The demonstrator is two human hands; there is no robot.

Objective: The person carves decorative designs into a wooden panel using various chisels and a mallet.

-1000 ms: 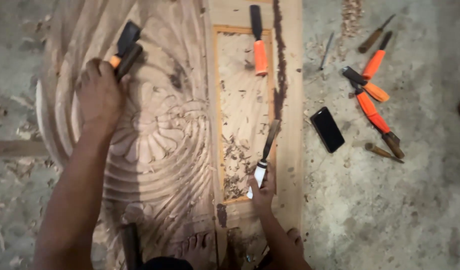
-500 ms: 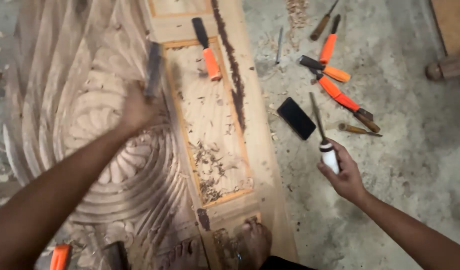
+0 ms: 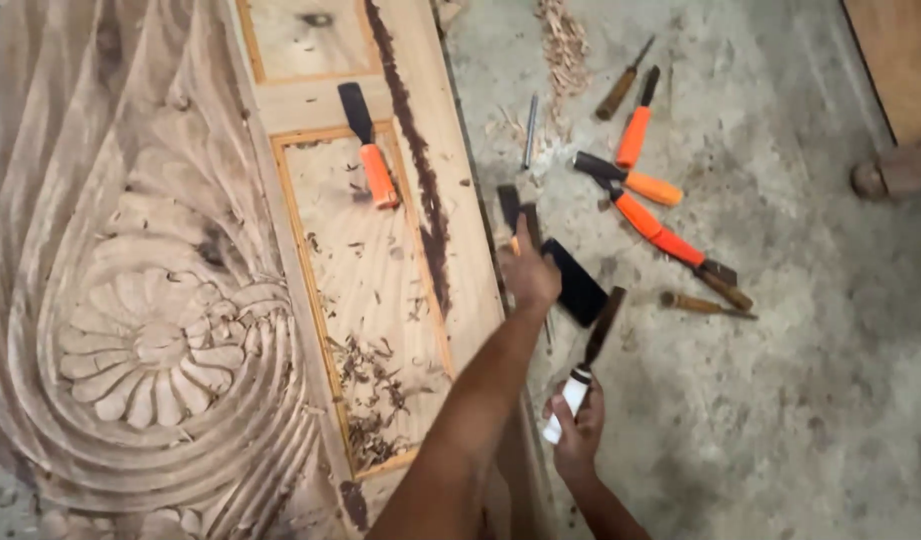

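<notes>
Looked like a tool swap: right hand (image 3: 576, 432) was clenched round a white-handled chisel (image 3: 583, 368) just over the floor, left hand (image 3: 528, 272) gripped a dark-bladed chisel (image 3: 513, 208) beside the black phone (image 3: 574, 281), probably needing careful set-down.

A grey, dusty concrete floor (image 3: 780, 400) is seen to the right of the fingers; pale wood shavings (image 3: 563, 40) are scattered well beyond them; a wooden board (image 3: 905, 60) is laid at the far right.
</notes>
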